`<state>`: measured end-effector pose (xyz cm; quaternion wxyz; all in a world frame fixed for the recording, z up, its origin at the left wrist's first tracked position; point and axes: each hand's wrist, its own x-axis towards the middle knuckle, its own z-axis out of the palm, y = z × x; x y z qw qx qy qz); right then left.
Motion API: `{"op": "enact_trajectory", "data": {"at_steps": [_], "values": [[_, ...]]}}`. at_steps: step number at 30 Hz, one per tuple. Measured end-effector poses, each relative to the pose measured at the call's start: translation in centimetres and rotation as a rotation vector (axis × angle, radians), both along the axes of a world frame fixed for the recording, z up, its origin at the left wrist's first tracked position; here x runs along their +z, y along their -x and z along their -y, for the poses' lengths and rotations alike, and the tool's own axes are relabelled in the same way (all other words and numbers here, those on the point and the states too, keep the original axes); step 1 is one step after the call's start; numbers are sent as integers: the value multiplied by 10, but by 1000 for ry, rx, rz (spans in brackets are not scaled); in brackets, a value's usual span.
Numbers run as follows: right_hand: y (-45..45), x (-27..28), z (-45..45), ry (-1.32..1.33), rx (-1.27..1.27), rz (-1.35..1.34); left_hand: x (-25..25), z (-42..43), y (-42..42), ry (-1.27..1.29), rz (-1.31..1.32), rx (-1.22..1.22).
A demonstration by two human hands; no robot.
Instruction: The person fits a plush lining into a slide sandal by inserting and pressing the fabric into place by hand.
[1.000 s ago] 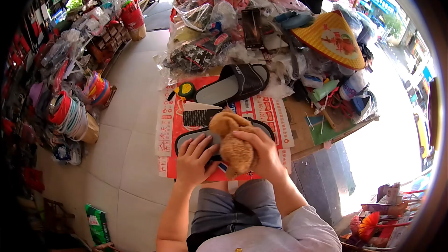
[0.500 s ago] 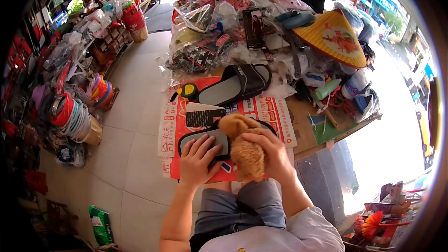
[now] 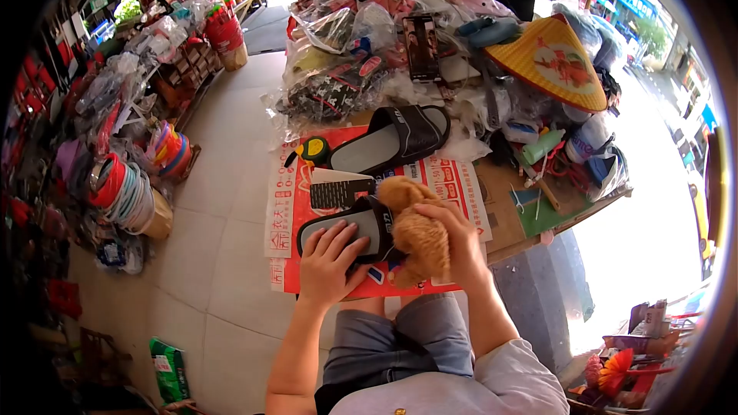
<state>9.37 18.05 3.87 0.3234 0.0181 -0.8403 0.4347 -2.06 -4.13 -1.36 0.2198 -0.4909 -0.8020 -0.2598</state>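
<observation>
My left hand (image 3: 330,261) rests on a black slide sandal (image 3: 374,230), fingers over its grey footbed and thumb at the near edge, holding it. In my right hand (image 3: 453,242) is a bunched brown fluffy cloth (image 3: 423,242), closed in the fingers. The cloth lies against the sandal's strap and hides its far right part. A second black slide sandal (image 3: 365,152) lies just behind. Between the two sandals is a black printed card (image 3: 338,194). Both sandals sit on a red and white printed sheet (image 3: 286,223).
A yellow and black tape measure (image 3: 314,150) is beside the rear sandal. Plastic-bagged goods (image 3: 338,69) pile up behind, with a phone (image 3: 421,50) propped on them. A yellow conical hat (image 3: 550,61) and a green bottle (image 3: 542,146) are at right. Goods on shelves line the left.
My right hand has moved the cloth slightly right and down along the strap, uncovering more of it. My left hand stays on the sandal. The whole view has shifted slightly.
</observation>
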Motion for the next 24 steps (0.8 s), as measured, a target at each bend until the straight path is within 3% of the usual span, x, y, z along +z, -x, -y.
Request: {"op": "enact_trajectory", "data": {"at_steps": [5,7,9,11,12,14,15,17,24], "values": [[-18,5,-30,-127,-199,71,3,-1,1,-18,5,-9],[-10,14,-26,119,-63,-35,3,-1,0,-12,6,-11],[8,13,-19,153,-8,1,1,0,0,-22,-2,-10],[31,5,-11,-99,53,24,0,0,1,-16,-9,-6],[37,8,-6,-99,53,21,-1,0,1,-12,-8,-6],[46,16,-3,-462,-80,-72,-1,-1,1,-10,-9,0],[47,15,-5,-462,-81,-71,-2,-1,1,-2,-3,5],[46,9,-8,42,310,38,1,0,-1,5,-1,-1],[21,-2,-23,-77,95,-59,2,0,-1,-19,-3,-6]]}}
